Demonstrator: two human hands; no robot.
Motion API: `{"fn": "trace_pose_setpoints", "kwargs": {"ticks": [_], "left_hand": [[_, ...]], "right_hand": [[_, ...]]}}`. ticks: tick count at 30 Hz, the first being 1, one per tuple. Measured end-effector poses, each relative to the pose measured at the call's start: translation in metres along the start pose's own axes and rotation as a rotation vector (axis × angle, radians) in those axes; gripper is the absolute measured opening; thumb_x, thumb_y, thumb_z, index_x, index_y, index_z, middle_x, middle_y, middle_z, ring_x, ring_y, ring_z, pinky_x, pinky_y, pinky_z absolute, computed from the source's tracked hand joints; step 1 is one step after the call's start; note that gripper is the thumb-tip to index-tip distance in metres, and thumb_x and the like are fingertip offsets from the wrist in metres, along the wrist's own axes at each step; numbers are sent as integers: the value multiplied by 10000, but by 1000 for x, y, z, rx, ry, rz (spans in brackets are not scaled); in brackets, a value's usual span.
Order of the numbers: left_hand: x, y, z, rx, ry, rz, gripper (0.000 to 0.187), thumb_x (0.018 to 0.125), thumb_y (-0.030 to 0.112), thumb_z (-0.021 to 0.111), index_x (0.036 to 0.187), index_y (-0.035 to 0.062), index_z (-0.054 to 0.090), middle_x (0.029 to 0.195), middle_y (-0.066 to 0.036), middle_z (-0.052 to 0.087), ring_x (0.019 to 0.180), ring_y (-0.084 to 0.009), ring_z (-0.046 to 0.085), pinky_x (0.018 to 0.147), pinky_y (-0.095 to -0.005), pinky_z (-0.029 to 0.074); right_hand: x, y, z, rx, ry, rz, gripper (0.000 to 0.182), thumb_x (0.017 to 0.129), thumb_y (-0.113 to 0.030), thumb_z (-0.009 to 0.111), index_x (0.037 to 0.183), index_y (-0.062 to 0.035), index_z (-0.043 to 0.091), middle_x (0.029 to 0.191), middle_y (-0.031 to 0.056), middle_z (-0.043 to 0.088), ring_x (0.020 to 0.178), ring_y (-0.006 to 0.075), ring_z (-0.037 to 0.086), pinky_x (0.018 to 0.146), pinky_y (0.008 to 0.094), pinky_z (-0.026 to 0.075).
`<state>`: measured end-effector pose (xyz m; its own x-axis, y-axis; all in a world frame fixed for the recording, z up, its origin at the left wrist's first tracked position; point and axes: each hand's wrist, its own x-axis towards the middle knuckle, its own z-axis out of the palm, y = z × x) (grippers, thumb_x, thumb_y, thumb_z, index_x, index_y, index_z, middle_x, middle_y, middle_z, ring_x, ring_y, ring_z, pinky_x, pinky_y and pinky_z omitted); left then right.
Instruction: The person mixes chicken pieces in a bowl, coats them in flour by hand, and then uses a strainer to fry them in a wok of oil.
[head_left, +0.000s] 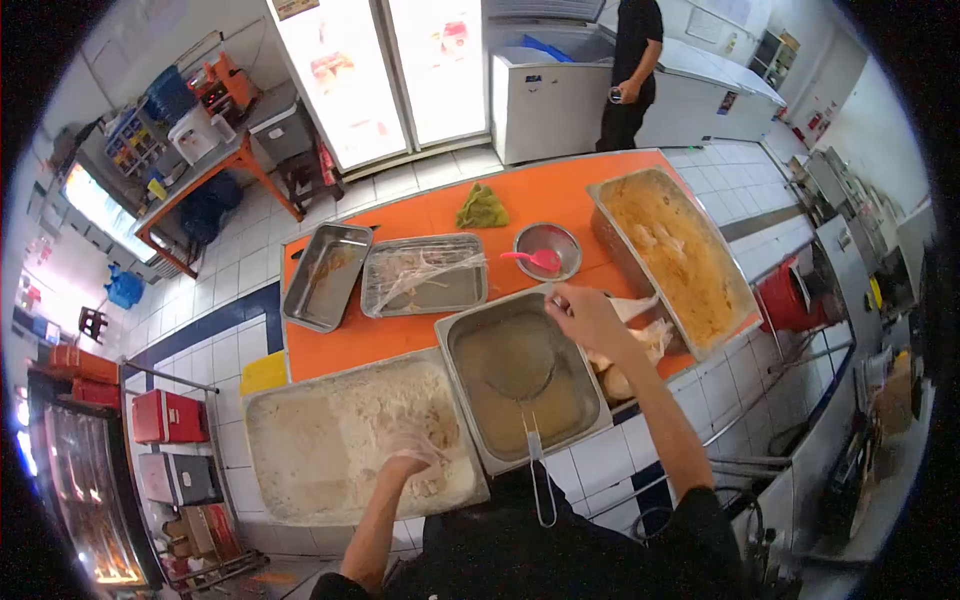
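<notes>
My left hand (410, 445), in what looks like a thin clear glove, reaches into the flour on the right side of a wide shallow tray (300, 440). Flour-coated lumps lie around it, and its fingertips are buried or blurred. Above the far right corner of a deep metal pan (480, 455) is my right hand (578, 312), its fingers drawn together; what they hold, if anything, is too small to make out. Cloudy liquid fills that pan, and a wire strainer (533, 450) rests in it, handle over the near rim. Pale raw chicken pieces (650, 345) lie beside my right forearm.
A large pan (735, 290) of orange-yellow marinade stands at the right. Farther back are a bowl (545, 236) with a pink ladle (543, 259), a green cloth (482, 207), a plastic-covered tray (425, 300) and a metal pan (320, 310). A person (630, 75) stands near the freezers.
</notes>
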<state>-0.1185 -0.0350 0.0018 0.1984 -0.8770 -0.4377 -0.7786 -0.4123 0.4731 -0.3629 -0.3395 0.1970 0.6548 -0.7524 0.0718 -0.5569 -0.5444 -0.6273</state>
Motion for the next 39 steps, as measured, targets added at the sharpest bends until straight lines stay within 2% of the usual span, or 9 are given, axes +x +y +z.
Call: {"fn": "trace_pose_setpoints", "kwargs": {"ticks": [1,9,14,20,24,28,34,36,39], "left_hand": [[-6,21,0,682,152,38,527,932,241,429,1427,66,377,1379,-196,497,1327,-303,394,1122,-422,279],[9,-12,-38,127,-374,-408,751,872,335,564,1518,135,237,1565,-173,211,1402,-307,308,1124,-374,290],[-14,43,-14,183,274,-386,541,851,309,578,1359,128,527,1256,-196,600,1147,-279,588,988,-372,445],[29,-13,16,93,-271,-618,770,852,392,564,1517,151,259,1567,-132,243,1429,-311,235,1144,-430,240],[7,-36,39,48,-156,-575,588,887,402,521,1421,165,451,1501,-176,340,1394,-340,294,1152,-407,234],[12,17,62,357,181,-258,573,905,366,507,1430,149,426,1489,-187,358,1405,-348,272,1157,-454,207],[18,-30,41,236,235,-292,584,933,336,479,1473,151,356,1526,-97,336,1434,-298,223,1178,-528,60],[16,-9,-2,424,62,-24,581,931,358,497,1455,136,379,1469,-70,429,1380,-283,339,1167,-462,186],[-2,-23,-5,97,163,-390,685,885,413,568,1467,126,350,1444,-114,456,1339,-301,403,1117,-406,310]], "right_hand": [[34,21,7,-39,-36,-47,183,873,-201,608,948,-36,627,810,157,662,775,331,654,710,442,503],[208,154,100,-347,-153,-267,221,786,-134,671,989,-56,634,934,155,641,944,340,635,802,452,519],[243,173,111,-448,-498,-366,265,762,-41,611,1022,-83,641,918,157,649,945,353,627,812,452,508],[267,226,89,-168,-38,-196,260,759,-97,598,1014,-46,606,893,188,664,880,386,634,767,464,512],[265,249,72,-283,81,177,460,812,-146,593,1244,-14,513,1045,220,643,981,412,611,839,504,500],[245,287,89,-433,518,5,371,787,-215,612,1082,-1,542,811,232,633,828,422,635,759,496,510],[240,325,100,-60,160,335,281,738,-307,658,753,-30,614,731,178,633,732,352,645,689,474,492],[243,347,112,-1,209,272,285,731,-290,681,752,-16,607,665,128,603,623,258,603,602,408,472],[245,375,128,434,205,104,206,779,-190,651,919,-42,683,735,13,637,677,128,589,621,324,487]]}}
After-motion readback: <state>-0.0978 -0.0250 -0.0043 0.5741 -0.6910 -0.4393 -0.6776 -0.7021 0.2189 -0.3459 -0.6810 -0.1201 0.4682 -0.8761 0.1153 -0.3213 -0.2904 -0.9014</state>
